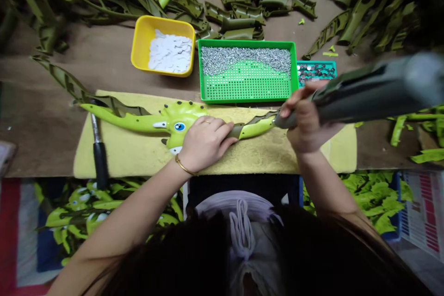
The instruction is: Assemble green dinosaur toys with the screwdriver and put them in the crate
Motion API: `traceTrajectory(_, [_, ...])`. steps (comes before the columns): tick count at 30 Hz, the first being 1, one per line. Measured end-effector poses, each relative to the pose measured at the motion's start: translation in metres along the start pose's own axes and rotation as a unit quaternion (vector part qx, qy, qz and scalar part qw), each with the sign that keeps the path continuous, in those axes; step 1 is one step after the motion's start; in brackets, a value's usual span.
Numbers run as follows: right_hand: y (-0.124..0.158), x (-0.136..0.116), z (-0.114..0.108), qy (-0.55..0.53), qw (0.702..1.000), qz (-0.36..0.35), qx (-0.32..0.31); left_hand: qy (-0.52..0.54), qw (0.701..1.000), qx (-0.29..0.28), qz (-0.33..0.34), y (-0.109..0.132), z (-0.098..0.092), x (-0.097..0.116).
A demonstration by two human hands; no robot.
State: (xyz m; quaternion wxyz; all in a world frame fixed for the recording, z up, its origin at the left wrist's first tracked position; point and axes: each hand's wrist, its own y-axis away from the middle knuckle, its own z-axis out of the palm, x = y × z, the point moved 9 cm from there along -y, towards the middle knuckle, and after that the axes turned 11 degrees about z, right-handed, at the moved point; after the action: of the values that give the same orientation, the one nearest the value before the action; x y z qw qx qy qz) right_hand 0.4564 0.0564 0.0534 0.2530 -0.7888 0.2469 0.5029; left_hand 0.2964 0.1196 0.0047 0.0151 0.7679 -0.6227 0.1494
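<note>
A lime-green and olive plastic toy bow with a dinosaur head at its middle lies across a yellow mat. My left hand is closed over the bow just right of the head, covering part of it. In my right hand is a dark power screwdriver, fingers wrapped round its front end. Its tip meets the bow's green right limb near the end. A hammer with a black handle lies at the mat's left, its upper part beneath the bow.
Behind the mat stand a yellow tub of white pieces, a green tray of screws and a teal tray of small metal discs. Olive parts pile up at the back. Bins below hold green assemblies and green parts.
</note>
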Motion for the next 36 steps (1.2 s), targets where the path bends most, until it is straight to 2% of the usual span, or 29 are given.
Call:
traceTrajectory(1, [-0.008,-0.010,-0.004,-0.036,0.998,-0.017,0.049,0.003,1.000,0.002,0.002,0.000,0.000,0.000])
traceTrajectory(3, [-0.024,-0.026,-0.012,-0.142,0.971,-0.062,0.181,0.003,1.000,0.006,0.003,0.000,-0.001,0.000])
traceTrajectory(5, [-0.047,-0.032,0.004,-0.174,0.956,-0.067,0.227,-0.008,1.000,0.012,0.006,0.000,-0.002,0.001])
traceTrajectory(7, [-0.071,-0.028,0.033,-0.120,0.968,-0.045,0.217,-0.019,1.000,0.020,0.014,0.001,-0.004,0.002])
traceTrajectory(9, [-0.090,-0.017,0.059,-0.033,0.982,-0.024,0.182,-0.020,0.999,0.024,0.021,0.000,-0.005,0.004])
traceTrajectory(12, [-0.104,0.005,0.076,0.028,0.988,-0.020,0.150,-0.013,0.999,0.021,0.022,0.000,-0.005,0.004])
traceTrajectory(15, [-0.105,0.014,0.071,0.007,0.984,-0.032,0.174,-0.006,1.000,0.011,0.016,0.000,-0.004,0.002])
traceTrajectory(20, [-0.096,0.001,0.063,-0.081,0.974,-0.077,0.197,-0.008,0.999,0.027,0.022,0.002,-0.006,0.004])
traceTrajectory(24, [-0.089,-0.004,0.061,-0.209,0.956,-0.106,0.179,-0.022,0.998,0.052,0.027,0.002,-0.009,0.006])
traceTrajectory(29, [-0.091,-0.007,0.058,-0.265,0.943,-0.108,0.170,-0.029,0.997,0.062,0.033,0.003,-0.010,0.007])
traceTrajectory(32, [-0.083,-0.022,0.042,-0.299,0.930,-0.124,0.172,-0.026,0.998,0.053,0.029,0.002,-0.009,0.006])
traceTrajectory(34, [-0.067,-0.035,0.026,-0.326,0.920,-0.143,0.166,-0.025,0.999,0.043,0.022,0.001,-0.007,0.005])
traceTrajectory(36, [-0.045,-0.045,0.015,-0.344,0.917,-0.153,0.130,-0.019,0.999,0.030,0.014,0.000,-0.005,0.004])
